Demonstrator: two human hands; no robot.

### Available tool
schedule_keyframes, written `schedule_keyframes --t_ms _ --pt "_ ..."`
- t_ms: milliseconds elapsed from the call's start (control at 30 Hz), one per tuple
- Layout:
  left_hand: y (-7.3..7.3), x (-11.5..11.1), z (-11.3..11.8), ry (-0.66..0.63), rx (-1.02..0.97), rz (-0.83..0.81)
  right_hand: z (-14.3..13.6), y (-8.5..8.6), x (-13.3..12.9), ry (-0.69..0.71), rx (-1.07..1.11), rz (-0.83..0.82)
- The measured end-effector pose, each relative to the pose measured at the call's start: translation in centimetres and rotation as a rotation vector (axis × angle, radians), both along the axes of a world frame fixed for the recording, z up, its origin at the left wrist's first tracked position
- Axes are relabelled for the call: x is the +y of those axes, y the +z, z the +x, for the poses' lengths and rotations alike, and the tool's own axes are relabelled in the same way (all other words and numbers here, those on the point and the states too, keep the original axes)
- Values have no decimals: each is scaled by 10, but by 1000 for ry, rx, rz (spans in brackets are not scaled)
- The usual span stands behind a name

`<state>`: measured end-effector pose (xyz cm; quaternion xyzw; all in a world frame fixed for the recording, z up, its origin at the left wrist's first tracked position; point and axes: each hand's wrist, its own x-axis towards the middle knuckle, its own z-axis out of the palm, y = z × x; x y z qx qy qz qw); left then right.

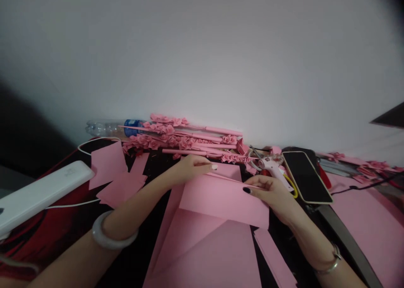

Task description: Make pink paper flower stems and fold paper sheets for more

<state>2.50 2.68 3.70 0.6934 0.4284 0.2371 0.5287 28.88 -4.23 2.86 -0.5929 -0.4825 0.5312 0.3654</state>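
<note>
A pink paper sheet (221,197) is raised between my hands, its far edge folded or rolled over. My left hand (196,169) pinches that far edge near its left end. At the right end of the same edge, my right hand (267,191) is closed on the paper between thumb and fingers. Larger pink sheets (208,254) lie beneath it. Narrow pink strips (274,258) rest to the right of these sheets.
Pink paper flower stems (186,141) lie along the wall with a plastic bottle (110,128). Small pink sheets (109,164) and a white device (47,193) are at left. A glue gun (274,170), phone (307,176) and more pink paper (366,225) are at right.
</note>
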Motion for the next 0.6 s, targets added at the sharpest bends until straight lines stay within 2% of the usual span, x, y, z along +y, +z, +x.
schedule_keyframes --t_ms 133,233,433,600 --pt "2 9 -5 -141 -39 -94 2 -4 0 -21 35 12" --pt "-5 6 -15 -184 -31 -35 2 -7 1 -18 -6 31" --pt "-26 -5 -24 -120 -17 23 2 -16 2 43 -82 83" --pt "-28 -9 -26 -56 6 25 -1 -20 0 81 -79 105"
